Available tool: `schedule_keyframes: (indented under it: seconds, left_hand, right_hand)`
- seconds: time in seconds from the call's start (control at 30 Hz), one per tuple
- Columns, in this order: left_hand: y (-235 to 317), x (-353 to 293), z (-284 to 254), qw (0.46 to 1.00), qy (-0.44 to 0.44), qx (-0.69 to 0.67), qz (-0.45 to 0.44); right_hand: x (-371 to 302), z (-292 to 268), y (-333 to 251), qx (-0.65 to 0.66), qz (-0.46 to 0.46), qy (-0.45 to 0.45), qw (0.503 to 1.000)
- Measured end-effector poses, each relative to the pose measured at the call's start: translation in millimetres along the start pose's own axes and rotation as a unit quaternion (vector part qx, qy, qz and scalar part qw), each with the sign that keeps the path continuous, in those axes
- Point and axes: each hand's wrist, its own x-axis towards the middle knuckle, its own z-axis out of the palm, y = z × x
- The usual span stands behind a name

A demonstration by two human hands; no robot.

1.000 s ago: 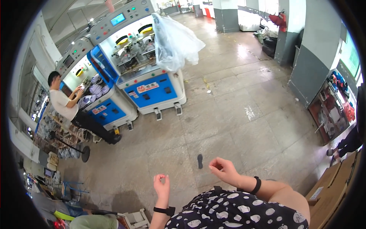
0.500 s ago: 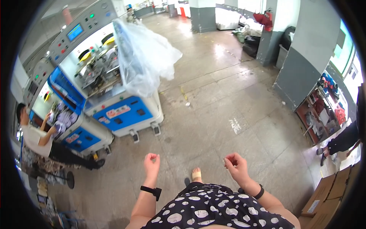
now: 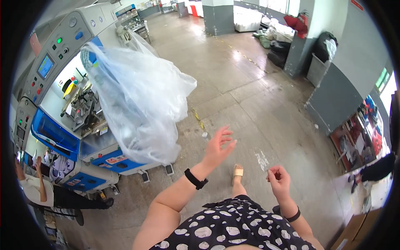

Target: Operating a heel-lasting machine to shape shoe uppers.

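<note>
My left hand (image 3: 218, 146) is stretched forward with fingers spread and holds nothing; it reaches toward a large clear plastic bag (image 3: 137, 108) that hangs over the side of a blue and grey machine (image 3: 62, 108). The hand is a short way from the bag's lower right edge, not touching it. My right hand (image 3: 278, 180) is raised near my waist with its fingers curled and pinched together; whether it holds anything small I cannot tell. A black band sits on each wrist. My sandalled foot (image 3: 237, 171) shows on the concrete floor (image 3: 250, 96) between the hands.
A seated person (image 3: 39, 189) works at a second blue machine (image 3: 83, 181) at the lower left. Grey pillars (image 3: 218, 16) and black bags (image 3: 325, 48) stand along the far and right walls. Cardboard boxes (image 3: 356, 229) sit at the lower right.
I have walked closer to the machine; the plastic bag now looms large on the left. My left hand has opened and reached toward it. My right hand stays curled at my side.
</note>
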Motion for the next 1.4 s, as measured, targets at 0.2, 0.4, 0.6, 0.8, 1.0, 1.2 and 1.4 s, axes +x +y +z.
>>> schedule_keyframes:
  seconds: [0.2, 0.4, 0.6, 0.8, 1.0, 1.2, 1.4]
  left_hand:
    - [-7.2, 170.6, -16.2, 0.996, 0.047, 0.069, -0.008]
    - [-25.3, 316.9, -87.2, 0.990, 0.120, 0.032, 0.069]
    - [-74.1, 358.8, -196.8, 0.943, 0.330, 0.037, 0.024]
    - [-136.4, 330.4, -294.1, 0.827, 0.509, 0.198, -0.133]
    - [-168.8, 295.0, -332.6, 0.749, 0.416, 0.382, -0.347]
    - [-163.9, 277.3, -330.1, 0.649, 0.371, 0.344, -0.568]
    - [-82.5, 347.4, -328.3, 0.636, 0.475, 0.244, -0.557]
  right_hand:
    - [214.4, 15.1, 6.9, 0.016, -0.037, -0.017, 0.999]
    - [413.7, 82.8, -22.5, 0.009, -0.019, -0.088, 0.996]
    - [562.0, 211.2, -43.7, -0.004, -0.115, -0.257, 0.959]
    - [666.8, 364.7, -68.4, 0.022, -0.114, -0.345, 0.931]
    - [763.3, 502.5, -104.6, -0.009, -0.206, -0.426, 0.881]
    - [843.7, 681.4, -176.7, 0.080, -0.324, -0.452, 0.828]
    - [874.8, 859.2, -260.4, 0.169, -0.310, -0.532, 0.770]
